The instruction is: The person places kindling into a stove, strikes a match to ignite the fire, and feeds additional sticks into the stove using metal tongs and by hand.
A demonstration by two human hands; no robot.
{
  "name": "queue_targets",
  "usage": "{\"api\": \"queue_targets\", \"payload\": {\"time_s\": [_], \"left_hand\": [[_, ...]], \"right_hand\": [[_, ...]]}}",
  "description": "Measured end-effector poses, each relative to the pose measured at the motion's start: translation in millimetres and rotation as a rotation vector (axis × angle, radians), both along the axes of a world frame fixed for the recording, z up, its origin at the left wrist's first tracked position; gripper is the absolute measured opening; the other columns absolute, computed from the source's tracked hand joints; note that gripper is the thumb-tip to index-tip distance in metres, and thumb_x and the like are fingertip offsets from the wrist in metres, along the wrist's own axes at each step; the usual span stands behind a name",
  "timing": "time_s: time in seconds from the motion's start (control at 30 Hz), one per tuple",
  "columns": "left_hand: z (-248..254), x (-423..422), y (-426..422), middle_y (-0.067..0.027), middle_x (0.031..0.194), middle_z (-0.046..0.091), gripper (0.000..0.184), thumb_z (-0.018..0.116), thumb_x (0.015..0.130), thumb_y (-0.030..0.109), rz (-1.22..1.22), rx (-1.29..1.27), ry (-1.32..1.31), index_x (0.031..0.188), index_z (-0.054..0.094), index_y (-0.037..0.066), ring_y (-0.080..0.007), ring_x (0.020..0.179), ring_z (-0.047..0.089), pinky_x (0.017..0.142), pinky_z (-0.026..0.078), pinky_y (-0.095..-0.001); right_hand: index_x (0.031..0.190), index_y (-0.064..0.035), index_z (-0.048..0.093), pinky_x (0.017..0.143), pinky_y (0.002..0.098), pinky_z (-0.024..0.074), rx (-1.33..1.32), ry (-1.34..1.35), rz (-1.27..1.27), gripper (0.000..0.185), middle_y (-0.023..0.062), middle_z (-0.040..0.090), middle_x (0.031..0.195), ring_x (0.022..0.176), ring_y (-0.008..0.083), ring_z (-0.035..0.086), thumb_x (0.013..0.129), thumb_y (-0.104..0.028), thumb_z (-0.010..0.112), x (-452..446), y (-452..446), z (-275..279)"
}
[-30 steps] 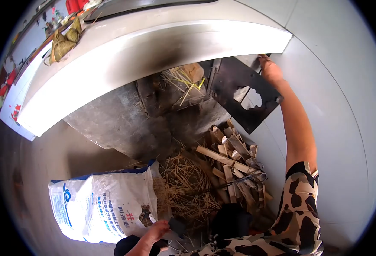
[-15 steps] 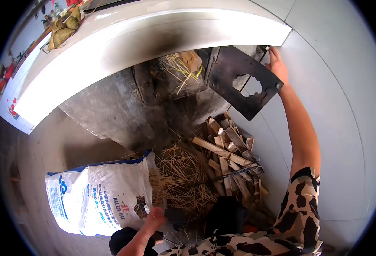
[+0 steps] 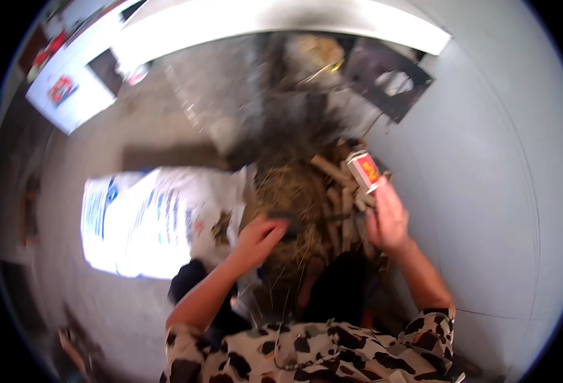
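Note:
My right hand (image 3: 390,220) is closed on a small matchbox (image 3: 364,171) with a red and yellow label, held up over the split firewood (image 3: 342,201). My left hand (image 3: 259,239), fingers closed, is over the straw (image 3: 278,185) at the centre. A dark, flat object (image 3: 286,223) sticks out from its fingers; blur hides what kind it is. Beyond both hands is the sooty stove opening (image 3: 294,80), with straw and a light brown piece inside. Its blackened metal door (image 3: 371,70), with a ragged hole, hangs open to the right.
A white printed sack (image 3: 160,220) lies on the floor to the left, its mouth toward the straw. The white stove ledge (image 3: 281,18) crosses the top. Pale tiled wall (image 3: 479,159) rises on the right. My dark-clothed knees (image 3: 336,284) are close below the hands.
My right hand has come down from beside the stove door and now holds the matchbox. My left hand has moved up and right with the dark object. The view has shifted.

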State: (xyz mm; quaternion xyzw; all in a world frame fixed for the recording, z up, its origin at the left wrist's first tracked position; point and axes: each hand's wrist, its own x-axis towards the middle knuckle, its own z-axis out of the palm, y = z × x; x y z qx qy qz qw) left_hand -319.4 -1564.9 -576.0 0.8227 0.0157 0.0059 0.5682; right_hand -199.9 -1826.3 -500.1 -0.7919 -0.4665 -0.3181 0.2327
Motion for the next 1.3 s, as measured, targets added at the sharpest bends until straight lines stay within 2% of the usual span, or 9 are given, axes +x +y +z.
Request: {"api": "queue_targets", "payload": {"time_s": [0.1,0.17,0.4,0.57,0.63,0.7,0.8,1.0,1.3], "left_hand": [[32,-9,-23,-0.001,0.073,0.049,0.027,0.05,0.092,0.023,0.043,-0.161,-0.105,0.104,0.064,0.004,-0.0111,0.07,0.045,0.066,0.036,-0.0253],[25,-19,-35,-0.0005,0.07,0.047,0.027,0.051,0.092,0.026,0.084,-0.354,-0.006,0.094,0.065,0.003,-0.0108,0.068,0.045,0.064,0.037,-0.0256],[28,-80,-61,0.0059,0.08,0.054,0.026,0.051,0.093,0.027,0.16,-0.767,0.145,0.089,0.062,0.004,-0.0006,0.075,0.044,0.067,0.036,-0.0181],[10,-99,-38,0.0024,0.083,0.06,0.026,0.051,0.093,0.025,0.144,-0.594,0.224,0.094,0.062,0.002,-0.0023,0.072,0.051,0.064,0.04,-0.0178],[4,-100,-29,0.0009,0.08,0.061,0.026,0.052,0.091,0.026,0.172,-0.766,0.21,0.091,0.063,0.002,-0.0044,0.068,0.053,0.06,0.041,-0.0191],[7,-107,-12,0.001,0.078,0.06,0.026,0.053,0.089,0.026,0.055,-0.636,0.375,0.09,0.063,0.002,-0.0048,0.068,0.053,0.06,0.041,-0.0197],[15,-126,2,0.0016,0.074,0.058,0.025,0.054,0.086,0.026,-0.182,-0.483,0.517,0.085,0.062,0.002,-0.0048,0.067,0.052,0.06,0.041,-0.021],[27,-143,1,0.0016,0.07,0.056,0.026,0.052,0.082,0.026,-0.376,-0.3,0.518,0.085,0.061,0.002,-0.0048,0.065,0.05,0.06,0.041,-0.0213],[11,-147,-7,-0.0069,0.089,0.062,0.038,0.052,0.078,0.022,-0.598,-0.252,0.507,0.106,0.059,-0.002,-0.0119,0.083,0.056,0.077,0.044,-0.0267]], "right_hand": [[0.101,0.0068,0.06,0.072,0.035,0.0512,-0.042,0.164,0.181,0.031,0.0178,0.057,0.115,0.089,0.031,0.062,0.07,0.007,0.06,-72,28,-33],[0.093,0.0058,0.063,0.068,0.0334,0.0504,-0.06,0.168,0.225,0.023,0.0137,0.058,0.113,0.086,0.0276,0.062,0.071,0.008,0.062,-101,37,-41],[0.107,0.0052,0.056,0.074,0.035,0.0491,0.109,0.305,0.093,0.03,0.0159,0.056,0.113,0.088,0.0305,0.061,0.077,0.004,0.061,-158,44,-72],[0.11,-0.001,0.058,0.08,0.0382,0.0462,0.052,0.307,0.037,0.037,0.0176,0.054,0.116,0.096,0.0323,0.059,0.074,0.002,0.063,-192,58,-77],[0.106,-0.0039,0.06,0.08,0.0386,0.0453,-0.025,0.327,0.116,0.039,0.0166,0.055,0.115,0.098,0.0315,0.058,0.068,0.0,0.065,-201,53,-52],[0.099,-0.0078,0.065,0.08,0.0392,0.0435,-0.056,0.292,0.158,0.04,0.0134,0.057,0.112,0.096,0.0304,0.057,0.059,-0.003,0.068,-194,44,-42],[0.089,-0.0091,0.066,0.076,0.0365,0.0436,-0.096,0.384,0.23,0.022,0.0085,0.06,0.095,0.09,0.0281,0.057,0.068,-0.005,0.066,-169,50,-20],[0.08,-0.0109,0.065,0.077,0.0338,0.0415,-0.384,0.529,0.538,0.014,0.0035,0.057,0.081,0.085,0.0231,0.055,0.066,-0.009,0.069,-161,76,-5],[0.074,-0.0099,0.06,0.073,0.0325,0.0393,-0.718,0.385,0.59,0.011,0.0019,0.051,0.081,0.085,0.0214,0.05,0.065,-0.011,0.066,-181,80,20]]}}
